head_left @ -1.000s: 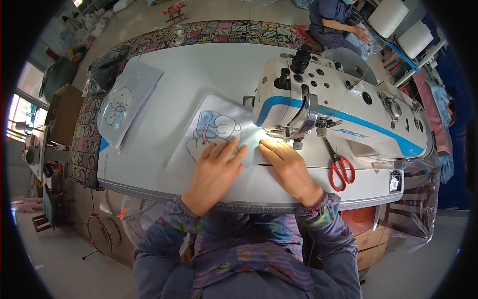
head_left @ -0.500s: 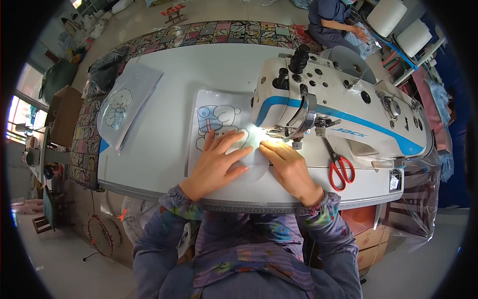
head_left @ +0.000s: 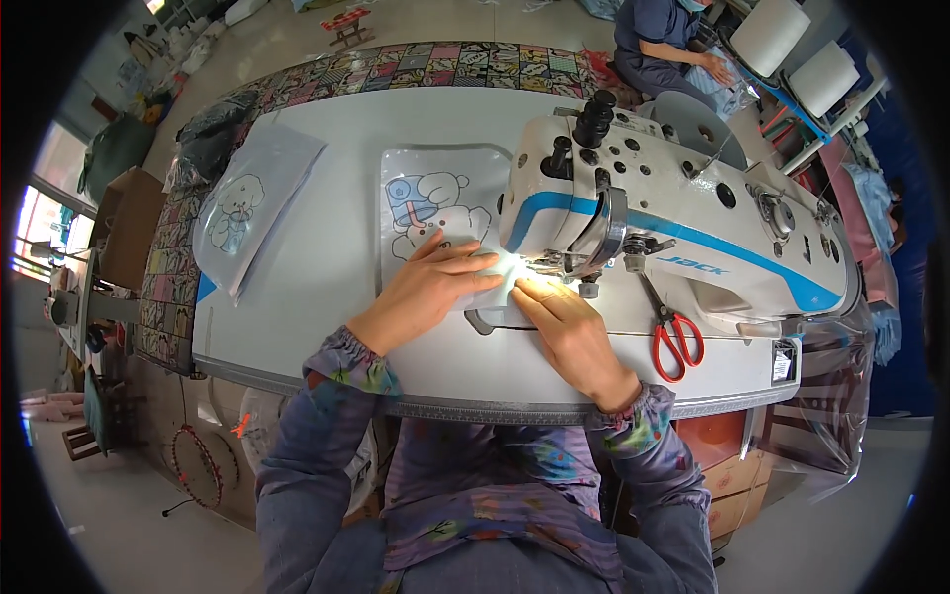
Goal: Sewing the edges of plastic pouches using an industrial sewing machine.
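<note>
A white fabric panel [head_left: 487, 213] printed with a cartoon puppy and a blue drink cup lies on the table, its right edge at the lit needle area of the sewing machine [head_left: 673, 208]. My left hand [head_left: 421, 292] rests on the panel's lower part, fingers spread and pressing it flat. Close to the presser foot, my right hand [head_left: 569, 332] has its fingertips together on the panel's near right edge. The thumb is partly hidden, but the fingers look closed on the fabric. Bright lamp light washes out the stitching spot.
Red-handled scissors [head_left: 679, 342] lie right of my right hand, by the machine bed. A stack of similar printed panels [head_left: 259, 203] sits at the table's left. White thread cones [head_left: 767, 35] stand at the back right, where another person [head_left: 663, 45] handles light-blue cloth.
The panel has moved away from me, up the table, uncovering a dark-edged slot near its lower edge. My left hand has shifted slightly away too. My right hand stays nearly in place.
</note>
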{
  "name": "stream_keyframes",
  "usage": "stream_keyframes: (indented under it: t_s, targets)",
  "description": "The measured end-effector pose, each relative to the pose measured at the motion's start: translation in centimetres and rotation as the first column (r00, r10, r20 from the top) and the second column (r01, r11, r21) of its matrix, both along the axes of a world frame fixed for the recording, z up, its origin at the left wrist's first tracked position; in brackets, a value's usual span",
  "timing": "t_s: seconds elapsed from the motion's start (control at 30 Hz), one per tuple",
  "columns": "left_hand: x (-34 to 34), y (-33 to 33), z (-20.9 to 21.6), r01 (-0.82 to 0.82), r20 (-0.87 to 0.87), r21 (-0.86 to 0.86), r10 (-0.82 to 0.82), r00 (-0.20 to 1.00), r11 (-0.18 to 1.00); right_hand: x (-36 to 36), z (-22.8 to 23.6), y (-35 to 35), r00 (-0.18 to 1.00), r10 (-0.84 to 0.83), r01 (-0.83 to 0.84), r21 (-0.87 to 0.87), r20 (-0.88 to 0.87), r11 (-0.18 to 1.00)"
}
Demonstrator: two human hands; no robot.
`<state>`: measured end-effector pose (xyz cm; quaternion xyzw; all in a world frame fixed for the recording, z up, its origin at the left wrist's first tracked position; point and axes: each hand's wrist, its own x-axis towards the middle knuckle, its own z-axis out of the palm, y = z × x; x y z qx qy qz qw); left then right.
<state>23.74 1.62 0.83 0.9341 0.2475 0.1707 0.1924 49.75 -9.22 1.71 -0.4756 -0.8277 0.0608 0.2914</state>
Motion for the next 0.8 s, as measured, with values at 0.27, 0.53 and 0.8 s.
stream_keyframes:
  t_s: [0.27, 0.53, 0.8]
  targets:
    - [1.5, -5.7, 1.1, -0.213, -0.084, 0.206, 0.234, 0.969, 0.955, 0.3, 0.0, -0.2, 1.000, -0.001, 0.001, -0.020, -0.009, 1.000]
    - [3.2, -11.6, 1.2, -0.292, 0.010, 0.035, 0.291, 0.957, 0.956, 0.4, -0.2, -0.2, 0.997, -0.004, 0.001, -0.037, -0.076, 0.999]
    - [1.9, -7.3, 0.2, -0.134, 0.151, -0.116, 0.151, 0.977, 0.984, 0.9, 0.2, -0.6, 0.963, -0.114, 0.104, -0.054, -0.243, 0.993]
